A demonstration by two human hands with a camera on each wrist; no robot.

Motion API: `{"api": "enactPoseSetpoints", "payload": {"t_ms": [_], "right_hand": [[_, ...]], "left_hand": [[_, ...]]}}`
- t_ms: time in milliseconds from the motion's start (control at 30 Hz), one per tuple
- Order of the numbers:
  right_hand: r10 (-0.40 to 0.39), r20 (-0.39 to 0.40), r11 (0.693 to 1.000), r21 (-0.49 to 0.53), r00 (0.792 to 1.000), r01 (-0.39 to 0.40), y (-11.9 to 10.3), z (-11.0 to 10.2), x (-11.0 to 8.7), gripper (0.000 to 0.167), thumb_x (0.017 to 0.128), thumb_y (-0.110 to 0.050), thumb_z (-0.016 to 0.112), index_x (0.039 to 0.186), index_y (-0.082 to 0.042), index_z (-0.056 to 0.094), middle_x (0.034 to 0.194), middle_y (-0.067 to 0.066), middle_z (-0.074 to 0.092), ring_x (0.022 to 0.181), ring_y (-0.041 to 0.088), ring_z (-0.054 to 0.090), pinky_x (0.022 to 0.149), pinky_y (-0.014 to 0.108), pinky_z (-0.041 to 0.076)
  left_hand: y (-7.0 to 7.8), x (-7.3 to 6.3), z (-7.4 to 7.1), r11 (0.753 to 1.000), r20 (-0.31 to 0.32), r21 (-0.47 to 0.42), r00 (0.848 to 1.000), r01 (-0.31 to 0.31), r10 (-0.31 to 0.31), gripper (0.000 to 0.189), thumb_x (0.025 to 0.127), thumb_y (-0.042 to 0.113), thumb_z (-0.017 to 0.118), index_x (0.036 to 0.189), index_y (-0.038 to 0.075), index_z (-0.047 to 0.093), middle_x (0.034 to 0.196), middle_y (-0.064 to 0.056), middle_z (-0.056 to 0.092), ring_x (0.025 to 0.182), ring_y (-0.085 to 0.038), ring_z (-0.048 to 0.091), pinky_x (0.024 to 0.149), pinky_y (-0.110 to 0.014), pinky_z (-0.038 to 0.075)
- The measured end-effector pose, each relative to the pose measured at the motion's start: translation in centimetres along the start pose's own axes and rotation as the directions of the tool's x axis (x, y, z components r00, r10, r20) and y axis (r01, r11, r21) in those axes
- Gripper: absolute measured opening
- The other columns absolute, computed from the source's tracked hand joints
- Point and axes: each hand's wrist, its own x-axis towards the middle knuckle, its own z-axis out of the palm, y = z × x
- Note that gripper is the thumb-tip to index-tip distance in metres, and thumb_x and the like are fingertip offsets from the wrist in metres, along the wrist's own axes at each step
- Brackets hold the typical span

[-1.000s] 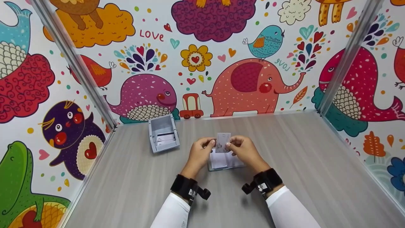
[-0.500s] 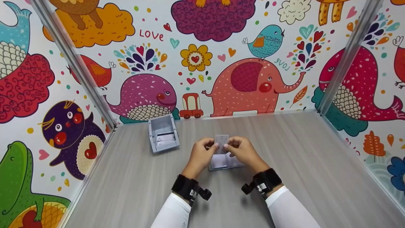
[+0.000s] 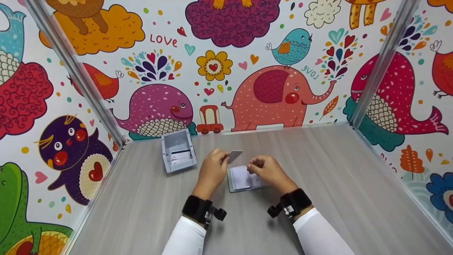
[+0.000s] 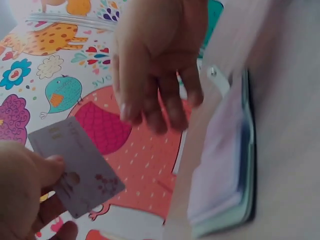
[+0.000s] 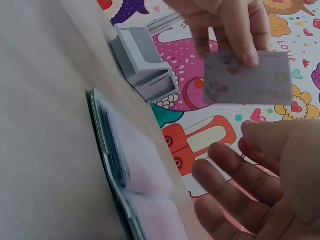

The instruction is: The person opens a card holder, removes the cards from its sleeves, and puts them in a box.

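Observation:
Between thumb and fingers my left hand (image 3: 213, 171) pinches a bank card (image 4: 76, 167), pale with a small flower print and a chip. In the head view the card is tilted and held above a card holder (image 3: 244, 179). That holder lies spread on the table, green-edged with clear plastic sleeves; its snap strap (image 4: 218, 80) shows in the left wrist view. My right hand (image 3: 270, 171) hovers over the holder's right side, apart from the card. Its fingers are loosely bent with nothing between them, as the right wrist view (image 5: 250, 190) shows.
A grey box (image 3: 179, 150) with cards (image 3: 182, 156) inside stands at the back left of the table. Cartoon-printed walls (image 3: 212, 46) enclose the back and both sides, with metal posts (image 3: 385, 63) at the corners.
Both hands held the card upright before. The right hand has let go and moved slightly right; the left has drawn the card left and tilted it. The head view has shifted slightly.

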Motion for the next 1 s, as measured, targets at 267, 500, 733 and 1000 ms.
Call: {"api": "enactPoseSetpoints", "payload": {"t_ms": [267, 500, 733, 1000], "right_hand": [[0.030, 0.026, 0.987, -0.159, 0.999, -0.025, 0.3, -0.1, -0.1, 0.021, 0.106, -0.013, 0.078, 0.125, -0.004, 0.080, 0.099, 0.006, 0.083, 0.091, 0.016, 0.071, 0.082, 0.032, 0.058], [0.073, 0.087, 0.961, -0.272, 0.994, -0.047, 0.3, -0.1, -0.4, 0.034, 0.105, -0.013, 0.079, 0.138, -0.007, 0.076, 0.107, 0.007, 0.084, 0.093, 0.016, 0.074, 0.085, 0.038, 0.065], [0.040, 0.080, 0.951, -0.307, 0.996, -0.014, 0.6, -0.2, -0.3, 0.030, 0.105, -0.013, 0.079, 0.134, -0.006, 0.077, 0.103, 0.006, 0.085, 0.092, 0.015, 0.076, 0.087, 0.043, 0.065], [-0.021, 0.064, 0.937, -0.347, 0.998, 0.042, 0.9, -0.3, -0.3, 0.028, 0.103, -0.012, 0.080, 0.130, -0.004, 0.078, 0.098, 0.006, 0.085, 0.091, 0.014, 0.077, 0.088, 0.045, 0.065]], "left_hand": [[-3.3, 0.7, -3.3, 0.880, -0.091, 0.448, 0.972, -0.154, 0.216, 0.010, 0.102, 0.004, 0.076, 0.103, 0.008, 0.085, 0.099, -0.008, 0.080, 0.096, -0.029, 0.076, 0.082, -0.048, 0.054], [-7.4, 0.8, -6.9, 0.852, -0.215, 0.519, 0.954, -0.070, 0.210, 0.017, 0.093, -0.006, 0.074, 0.102, 0.002, 0.085, 0.096, -0.012, 0.075, 0.094, -0.035, 0.068, 0.080, -0.053, 0.051], [-10.4, 0.2, -7.5, 0.887, -0.311, 0.459, 0.943, 0.038, 0.120, 0.019, 0.095, -0.007, 0.068, 0.108, -0.003, 0.083, 0.098, -0.017, 0.068, 0.097, -0.040, 0.061, 0.081, -0.054, 0.041], [-11.9, -0.5, -6.7, 0.884, -0.339, 0.457, 0.938, 0.097, 0.072, 0.017, 0.094, -0.011, 0.066, 0.102, -0.006, 0.080, 0.095, -0.021, 0.066, 0.094, -0.043, 0.059, 0.083, -0.054, 0.037]]}}
